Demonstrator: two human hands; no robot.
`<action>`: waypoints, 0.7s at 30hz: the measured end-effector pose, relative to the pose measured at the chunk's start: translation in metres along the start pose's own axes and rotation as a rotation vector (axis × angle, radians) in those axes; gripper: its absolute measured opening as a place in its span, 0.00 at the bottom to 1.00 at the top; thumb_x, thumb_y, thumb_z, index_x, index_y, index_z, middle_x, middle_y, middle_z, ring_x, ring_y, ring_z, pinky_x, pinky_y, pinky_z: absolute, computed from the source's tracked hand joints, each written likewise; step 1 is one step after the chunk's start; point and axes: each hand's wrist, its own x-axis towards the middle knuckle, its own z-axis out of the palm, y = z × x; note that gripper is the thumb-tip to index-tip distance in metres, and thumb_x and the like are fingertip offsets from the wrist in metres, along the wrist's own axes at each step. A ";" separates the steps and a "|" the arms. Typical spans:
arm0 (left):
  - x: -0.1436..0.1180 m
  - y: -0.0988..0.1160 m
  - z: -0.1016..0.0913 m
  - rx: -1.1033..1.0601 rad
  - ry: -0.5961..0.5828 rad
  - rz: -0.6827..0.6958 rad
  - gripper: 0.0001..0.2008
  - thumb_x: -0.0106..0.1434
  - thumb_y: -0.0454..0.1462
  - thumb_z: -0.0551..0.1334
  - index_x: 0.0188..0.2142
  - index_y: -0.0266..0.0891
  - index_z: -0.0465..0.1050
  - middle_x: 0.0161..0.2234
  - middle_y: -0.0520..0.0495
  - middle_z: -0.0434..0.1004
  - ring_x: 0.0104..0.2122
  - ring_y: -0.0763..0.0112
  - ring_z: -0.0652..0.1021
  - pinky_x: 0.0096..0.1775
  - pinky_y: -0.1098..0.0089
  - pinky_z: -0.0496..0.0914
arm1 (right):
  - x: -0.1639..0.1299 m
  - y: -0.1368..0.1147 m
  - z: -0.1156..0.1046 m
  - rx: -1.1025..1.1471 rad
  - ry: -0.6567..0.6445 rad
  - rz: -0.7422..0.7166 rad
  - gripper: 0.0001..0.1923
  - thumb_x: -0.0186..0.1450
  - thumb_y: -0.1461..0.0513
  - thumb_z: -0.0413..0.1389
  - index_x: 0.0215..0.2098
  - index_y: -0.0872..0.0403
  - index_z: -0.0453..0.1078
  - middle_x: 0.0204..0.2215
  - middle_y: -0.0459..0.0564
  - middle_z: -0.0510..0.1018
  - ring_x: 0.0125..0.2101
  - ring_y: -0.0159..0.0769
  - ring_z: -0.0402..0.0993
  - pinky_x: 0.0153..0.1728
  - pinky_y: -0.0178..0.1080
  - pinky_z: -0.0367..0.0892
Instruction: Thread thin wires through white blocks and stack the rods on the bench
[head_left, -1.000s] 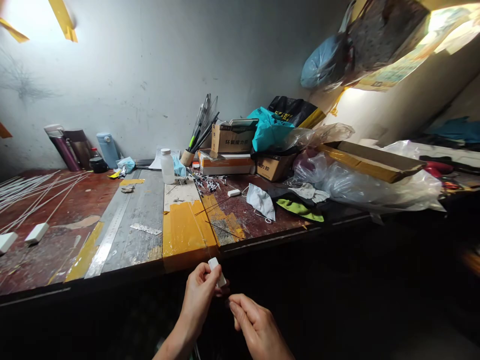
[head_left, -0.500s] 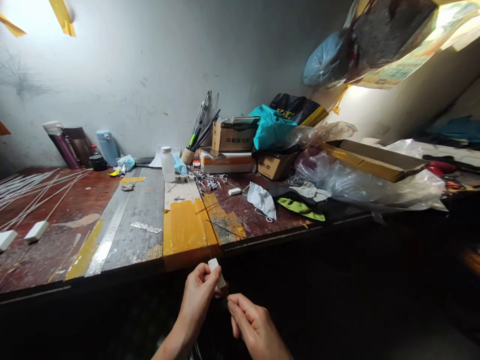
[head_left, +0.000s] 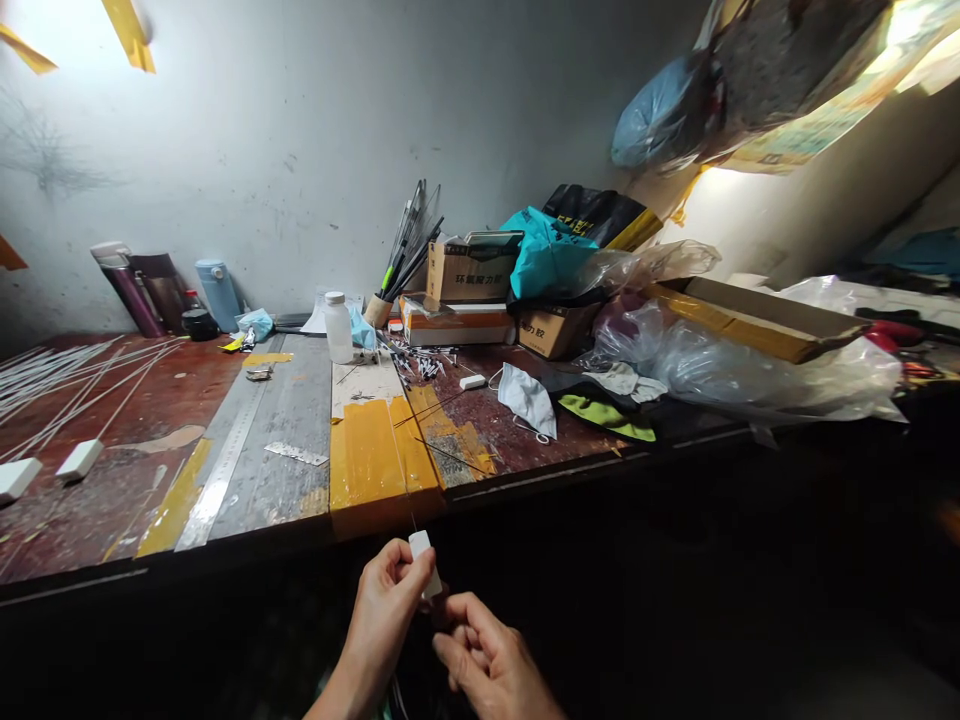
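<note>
Below the table edge, my left hand [head_left: 386,605] is closed on a small white block [head_left: 424,566], gripping it between thumb and fingers. From the block's upper end a very thin dark wire or rod [head_left: 412,515] runs up over the yellow-taped strip of the table. My right hand [head_left: 487,655] is close to the block's lower end, its index fingertip near the block. Its thumb and index finger are apart, and the other fingers are curled. Nothing held shows in it, and the block's lower end is partly hidden by fingers.
Yellow tape [head_left: 382,460] covers the table's front edge. White blocks with long rods [head_left: 80,460] lie at left, near a metal ruler [head_left: 221,475]. A white bottle [head_left: 338,328], a face mask [head_left: 526,400], cardboard boxes [head_left: 476,272] and plastic bags [head_left: 720,365] stand or lie farther back.
Both hands and the white block have moved slightly left and down in view. My right thumb and index finger, pinched together before, have parted, and that hand is closer to the block.
</note>
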 end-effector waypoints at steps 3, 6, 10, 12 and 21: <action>-0.001 0.002 -0.001 0.007 -0.001 -0.009 0.25 0.45 0.54 0.70 0.21 0.38 0.62 0.16 0.52 0.70 0.17 0.76 0.69 0.21 0.76 0.63 | 0.001 0.000 0.002 0.030 0.004 0.015 0.15 0.67 0.52 0.50 0.35 0.56 0.66 0.17 0.40 0.64 0.16 0.25 0.57 0.19 0.29 0.54; 0.001 0.005 -0.001 0.024 0.003 0.013 0.25 0.45 0.55 0.69 0.21 0.38 0.62 0.16 0.51 0.71 0.17 0.75 0.69 0.21 0.76 0.63 | 0.004 -0.004 0.001 0.047 -0.021 0.015 0.18 0.68 0.50 0.45 0.32 0.55 0.65 0.15 0.39 0.64 0.12 0.23 0.53 0.15 0.29 0.49; 0.006 0.007 -0.001 0.023 0.006 0.043 0.24 0.46 0.54 0.69 0.21 0.37 0.63 0.16 0.54 0.69 0.17 0.76 0.68 0.21 0.76 0.64 | 0.009 -0.011 -0.002 0.048 -0.041 0.028 0.16 0.68 0.51 0.48 0.37 0.55 0.66 0.16 0.39 0.66 0.12 0.22 0.53 0.15 0.29 0.49; 0.008 0.005 0.000 0.018 0.004 0.051 0.24 0.47 0.53 0.69 0.21 0.37 0.63 0.16 0.55 0.67 0.17 0.76 0.67 0.21 0.76 0.64 | 0.010 -0.012 -0.002 0.015 -0.006 0.029 0.13 0.66 0.53 0.51 0.37 0.55 0.67 0.16 0.39 0.66 0.14 0.23 0.54 0.17 0.29 0.52; 0.001 0.007 0.000 -0.041 -0.043 0.109 0.21 0.53 0.51 0.67 0.26 0.35 0.68 0.21 0.49 0.73 0.23 0.71 0.72 0.28 0.73 0.66 | -0.006 0.008 0.001 -0.094 0.055 -0.030 0.24 0.68 0.46 0.44 0.33 0.55 0.69 0.14 0.41 0.64 0.17 0.27 0.57 0.22 0.31 0.55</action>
